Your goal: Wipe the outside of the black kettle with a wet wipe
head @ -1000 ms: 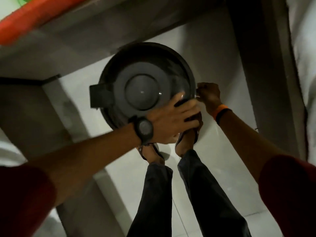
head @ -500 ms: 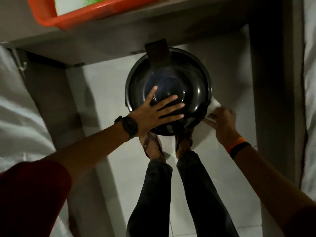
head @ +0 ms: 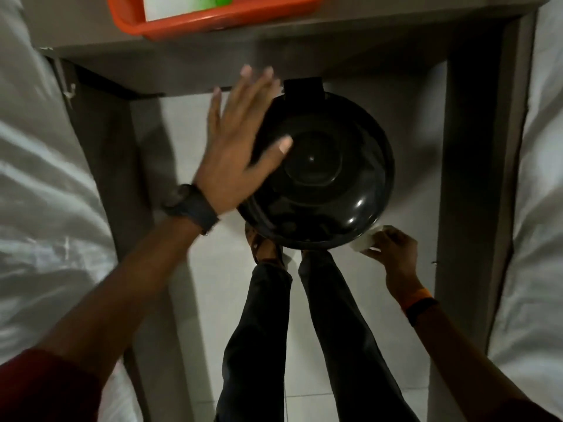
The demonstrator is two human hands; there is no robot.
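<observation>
The black kettle (head: pixel 316 175) stands under the left hand (head: pixel 237 153), which lies spread and flat on its glossy lid, fingers wide. The shell looks rigid and slick, so a flat palm steadies it best. Beside its near wall the right hand (head: pixel 393 251) pinches a soft, limp wet wipe (head: pixel 364 240), seemingly touching it.

My left hand (head: pixel 234 159) lay flat, fingers spread, on the black kettle (head: pixel 320 178) — seen from above my feet. My right hand (head: pixel 390 248) pinched a white wipe (head: pixel 364 240) against its near rim — under an orange tray (head: pixel 195 18).
</observation>
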